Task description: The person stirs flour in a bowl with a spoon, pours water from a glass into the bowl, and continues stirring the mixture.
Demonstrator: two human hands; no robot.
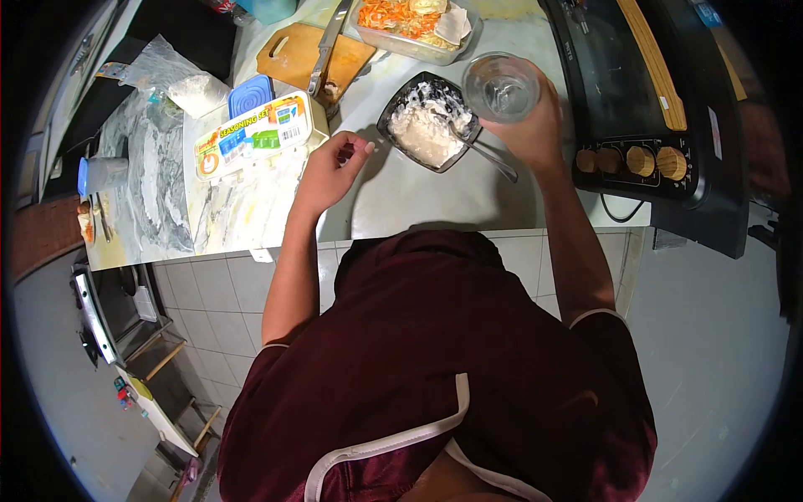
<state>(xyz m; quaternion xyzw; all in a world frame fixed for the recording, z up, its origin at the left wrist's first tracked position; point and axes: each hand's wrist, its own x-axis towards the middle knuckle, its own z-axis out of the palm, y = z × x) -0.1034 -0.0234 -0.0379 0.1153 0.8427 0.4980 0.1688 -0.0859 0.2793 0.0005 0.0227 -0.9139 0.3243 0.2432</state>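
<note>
My right hand is wrapped round a clear drinking glass, held just right of a black bowl and partly over its rim. What looks like water is in the glass. Inside the bowl lies a wet, whitish flour-like mixture, with dry white powder toward the far side. A metal spoon rests in it, its handle leaning out over the near right rim. My left hand is left of the bowl, fingers loosely curled and apart, with nothing visible in them. It is close to the seasoning set box.
A knife lies across a wooden cutting board. Behind the bowl stands a plastic container of shredded vegetables. A bag of white powder and a blue lid are at left. A black oven with knobs stands at right.
</note>
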